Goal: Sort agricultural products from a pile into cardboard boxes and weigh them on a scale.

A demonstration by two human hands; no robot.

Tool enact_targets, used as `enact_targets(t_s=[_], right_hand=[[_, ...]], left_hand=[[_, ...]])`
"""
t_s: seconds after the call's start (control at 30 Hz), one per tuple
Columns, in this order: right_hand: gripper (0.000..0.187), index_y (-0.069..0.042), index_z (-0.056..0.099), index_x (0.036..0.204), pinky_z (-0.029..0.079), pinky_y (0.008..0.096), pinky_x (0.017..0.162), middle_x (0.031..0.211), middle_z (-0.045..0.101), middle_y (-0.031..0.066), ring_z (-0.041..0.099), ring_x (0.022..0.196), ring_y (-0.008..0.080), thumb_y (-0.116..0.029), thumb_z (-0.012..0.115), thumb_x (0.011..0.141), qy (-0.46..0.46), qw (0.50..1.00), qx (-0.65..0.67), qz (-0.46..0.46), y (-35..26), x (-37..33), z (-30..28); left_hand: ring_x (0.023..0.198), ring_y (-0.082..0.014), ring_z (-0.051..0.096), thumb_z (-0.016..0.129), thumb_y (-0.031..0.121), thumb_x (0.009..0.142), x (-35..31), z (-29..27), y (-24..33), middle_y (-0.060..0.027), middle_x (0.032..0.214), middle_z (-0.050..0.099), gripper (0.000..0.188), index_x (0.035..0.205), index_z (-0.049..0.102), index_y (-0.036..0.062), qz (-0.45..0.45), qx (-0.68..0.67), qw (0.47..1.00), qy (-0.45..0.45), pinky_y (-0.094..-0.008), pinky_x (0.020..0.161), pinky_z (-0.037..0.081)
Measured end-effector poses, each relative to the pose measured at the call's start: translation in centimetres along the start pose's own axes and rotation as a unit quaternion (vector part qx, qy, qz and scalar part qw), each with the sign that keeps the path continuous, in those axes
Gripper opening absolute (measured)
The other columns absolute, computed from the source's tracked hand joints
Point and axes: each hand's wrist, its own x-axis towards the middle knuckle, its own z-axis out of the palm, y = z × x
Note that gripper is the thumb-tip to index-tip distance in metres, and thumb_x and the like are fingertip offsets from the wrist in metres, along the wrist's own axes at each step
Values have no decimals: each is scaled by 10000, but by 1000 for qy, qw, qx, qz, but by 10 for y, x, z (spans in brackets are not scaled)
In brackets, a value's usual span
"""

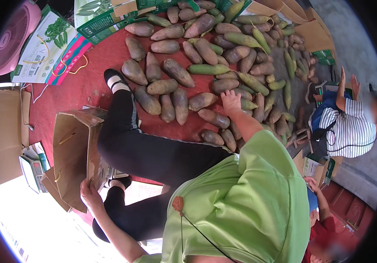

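My left hand (91, 195) grips the edge of an open brown cardboard box (70, 151), which stands tilted beside my leg. The box's mouth faces left, and a yellow cord shows inside. My right hand (231, 102) reaches out over a heap of radishes, palm down with fingers spread. It seems to touch the radishes under it; whether it presses on one I cannot tell. A purplish radish (202, 101) lies just left of that hand, and a green radish (253, 83) lies beyond it to the right. Several more purple-brown and green ones surround them on the red floor covering.
A printed white carton (44, 48) and a pink basket (15, 35) stand at the far left. Near the left edge sits a scale (31, 173). Green cartons (105, 22) line the back. A person in a striped shirt (350, 127) is at the right, another in red at lower right.
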Motion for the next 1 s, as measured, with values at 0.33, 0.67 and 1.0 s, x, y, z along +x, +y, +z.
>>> enact_targets(t_s=[0.33, 0.67, 1.0], right_hand=[[186, -177, 563, 1020, 380, 469, 840, 1031, 551, 37, 523, 1032, 224, -244, 548, 847, 21, 998, -48, -39, 10, -2, 25], [342, -156, 505, 1063, 386, 467, 858, 1071, 543, 44, 512, 1072, 235, -196, 644, 753, 11, 999, -29, -25, 18, -5, 17], [592, -121, 450, 1130, 411, 470, 862, 1123, 501, 83, 489, 1098, 272, -141, 762, 627, 136, 976, 154, 68, 34, -19, -13]], left_hand=[[819, -356, 599, 503, -25, 769, -1, 0, 5, -171, 877, 606, 226, 969, 602, 9, -24, -16, 1000, 7, -399, 723, 469], [793, -357, 591, 494, 0, 769, 1, -5, 22, -164, 840, 595, 214, 950, 606, 26, -2, -5, 1000, 11, -410, 702, 461], [794, -365, 590, 526, 34, 772, 0, -3, 13, -181, 834, 589, 167, 919, 601, 8, 2, -8, 1000, 13, -425, 699, 463]])
